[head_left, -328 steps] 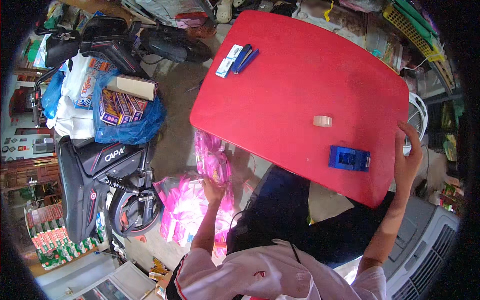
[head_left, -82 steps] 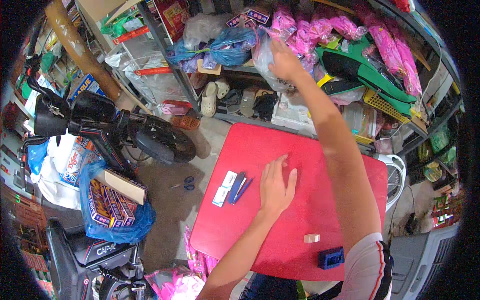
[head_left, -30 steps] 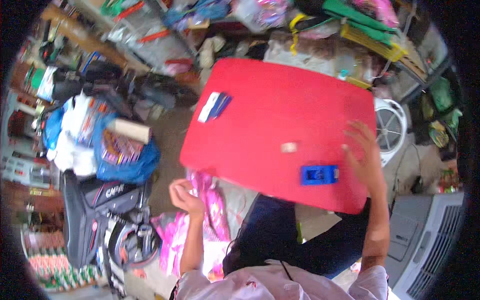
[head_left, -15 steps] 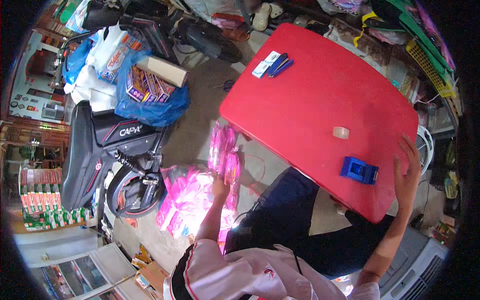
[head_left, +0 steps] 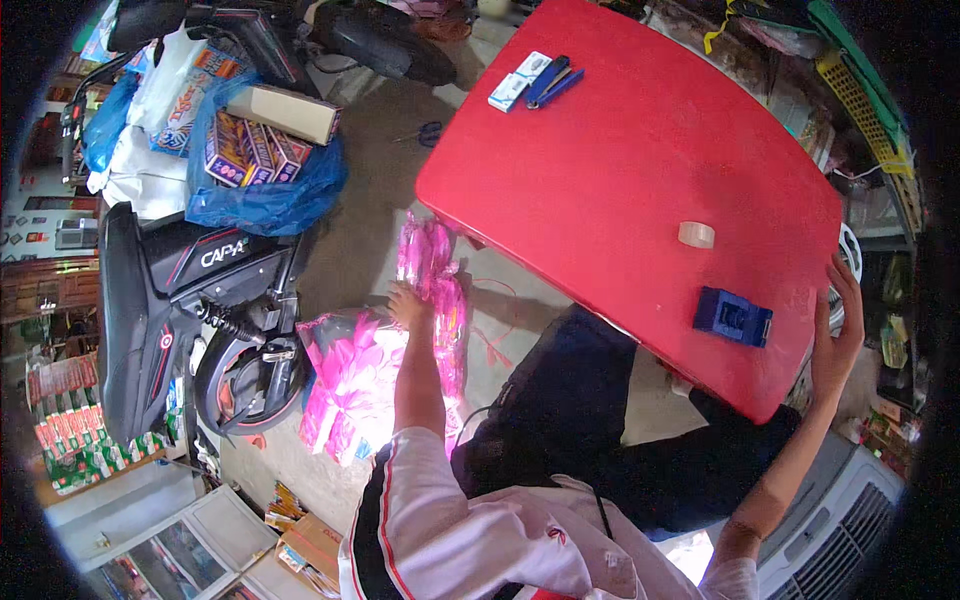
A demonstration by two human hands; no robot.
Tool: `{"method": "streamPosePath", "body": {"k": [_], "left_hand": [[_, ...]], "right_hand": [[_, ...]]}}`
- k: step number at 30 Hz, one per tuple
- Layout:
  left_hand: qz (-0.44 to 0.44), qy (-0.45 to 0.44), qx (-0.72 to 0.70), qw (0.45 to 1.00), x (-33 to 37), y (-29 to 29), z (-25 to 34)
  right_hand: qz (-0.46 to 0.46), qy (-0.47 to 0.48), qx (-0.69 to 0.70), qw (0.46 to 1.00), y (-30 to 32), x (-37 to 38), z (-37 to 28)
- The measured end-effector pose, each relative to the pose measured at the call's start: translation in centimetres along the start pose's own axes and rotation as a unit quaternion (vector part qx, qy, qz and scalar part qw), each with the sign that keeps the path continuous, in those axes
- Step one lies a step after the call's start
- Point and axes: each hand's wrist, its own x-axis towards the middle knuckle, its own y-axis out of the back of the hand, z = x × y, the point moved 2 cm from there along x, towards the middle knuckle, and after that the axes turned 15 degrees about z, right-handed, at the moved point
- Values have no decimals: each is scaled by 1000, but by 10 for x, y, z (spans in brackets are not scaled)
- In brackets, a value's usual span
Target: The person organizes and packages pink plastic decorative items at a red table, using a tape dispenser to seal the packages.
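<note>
My left hand (head_left: 408, 305) reaches down beside the table, its fingers apart over shiny pink plastic-wrapped bundles (head_left: 430, 255). Just below it lies a large bag (head_left: 350, 375) with a pink and white petal pattern. On the red table (head_left: 620, 150), my right hand (head_left: 838, 325) rests at the right edge with fingers spread, holding nothing. Closest to that hand is a blue tape dispenser (head_left: 733, 317). A roll of clear tape (head_left: 696, 235) lies a little farther back. At the far left of the tabletop are a blue stapler (head_left: 553, 84) and small white-and-blue boxes (head_left: 519, 81).
A black electric bike (head_left: 190, 270) stands at left, beside a blue plastic bag (head_left: 270, 205) of patterned boxes. Scissors (head_left: 428, 133) lie on the floor near the table. Stacked goods (head_left: 75, 430) and a glass-fronted cabinet (head_left: 170, 555) stand lower left; a grey louvred unit (head_left: 835, 530) is lower right.
My left hand has moved farther away and left, up along the pink bundles, its fingers spreading. My right hand has slid slightly nearer and right along the table edge. The whole view has shifted.
</note>
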Motion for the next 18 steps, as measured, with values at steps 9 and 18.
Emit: {"method": "streamPosePath", "body": {"k": [9,18], "left_hand": [[27,-141,-31,989,-10,32,6],[107,-111,-419,895,-55,104,7]], "right_hand": [[6,-20,-13,1000,0,4,9],[-10,-4,-16,1000,-12,7,-5]]}}
